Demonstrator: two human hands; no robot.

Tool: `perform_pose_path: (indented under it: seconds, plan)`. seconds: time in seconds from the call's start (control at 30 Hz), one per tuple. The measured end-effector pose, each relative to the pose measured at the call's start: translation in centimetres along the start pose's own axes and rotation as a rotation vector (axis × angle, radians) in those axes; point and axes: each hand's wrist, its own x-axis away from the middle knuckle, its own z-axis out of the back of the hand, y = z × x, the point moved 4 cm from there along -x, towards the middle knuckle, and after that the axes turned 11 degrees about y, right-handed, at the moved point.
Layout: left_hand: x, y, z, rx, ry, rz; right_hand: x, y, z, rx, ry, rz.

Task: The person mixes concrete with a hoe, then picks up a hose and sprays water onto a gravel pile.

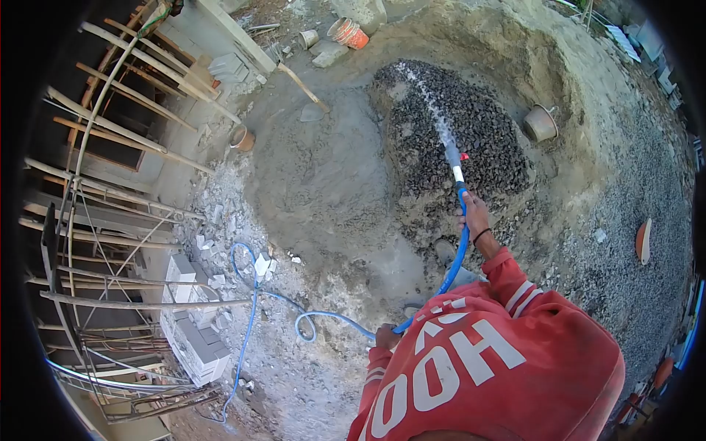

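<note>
A blue hose (457,257) with a grey and white nozzle (455,163) and a red valve handle runs up from the person's body. Near the nozzle, my right hand (476,214) is wrapped round the hose. My left hand (387,336) closes on the same hose lower down, beside the red sweatshirt. Water (435,110) sprays from the nozzle onto a heap of dark gravel (478,125). Left of the heap lies a wide patch of wet grey mix (323,169), with a shovel (312,112) resting at its upper part.
Buckets stand at the top (348,33), at the right of the gravel (540,123) and at the left (242,138). Wooden poles (110,136) and stacked grey blocks (195,342) line the left side. The hose loops across the pale rubble. Finer gravel (632,198) covers the right.
</note>
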Motion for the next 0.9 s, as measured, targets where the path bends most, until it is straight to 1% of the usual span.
perform_pose_path:
  seconds: [0.03, 0.07, 0.2, 0.27, 0.4, 0.47, 0.5, 0.57, 0.67, 0.73, 0.8, 0.87, 0.9]
  plan:
    - [0.0, 0.1, -0.1, 0.024, -0.056, -0.027, -0.3, 0.2, 0.5, -0.015, -0.006, 0.01]
    - [-0.1, 0.2, 0.1, 0.018, -0.057, -0.063, -0.7, 0.4, 0.8, -0.029, -0.012, 0.019]
    - [0.4, 1.7, 1.7, 0.019, -0.068, -0.076, -1.6, 1.1, 1.7, -0.075, 0.02, 0.006]
    - [0.7, 2.5, 2.6, 0.057, 0.045, -0.182, -2.0, 1.3, 2.1, -0.072, 0.029, -0.002]
    - [-0.8, 1.1, 1.3, 0.034, 0.024, -0.246, -1.4, 0.8, 2.6, -0.066, 0.092, -0.025]
    - [-1.4, 0.4, 0.5, -0.024, -0.139, -0.132, -2.1, 1.3, 3.2, -0.087, 0.097, -0.038]
    - [-1.4, 0.3, 0.4, -0.028, -0.142, -0.138, -2.4, 1.6, 3.3, -0.103, 0.089, -0.052]
    - [-1.1, 0.1, 0.4, -0.016, 0.013, -0.19, -2.9, 2.0, 3.7, -0.102, 0.099, -0.049]
    - [-1.5, -0.3, -0.2, -0.019, -0.038, -0.183, -2.9, 2.0, 3.9, -0.093, 0.111, -0.045]
    - [-1.4, -0.4, -0.3, -0.007, -0.036, -0.163, -2.5, 2.0, 4.0, -0.11, 0.171, -0.054]
    - [-1.2, -0.4, -0.3, 0.009, -0.032, -0.142, -2.9, 2.1, 4.3, -0.122, 0.164, -0.059]
    - [-1.0, -0.4, -0.2, 0.052, 0.046, -0.164, -2.8, 1.9, 4.2, -0.131, 0.154, -0.063]
    - [-1.0, -0.5, -0.3, 0.052, 0.046, -0.164, -2.7, 1.8, 4.2, -0.142, 0.161, -0.069]
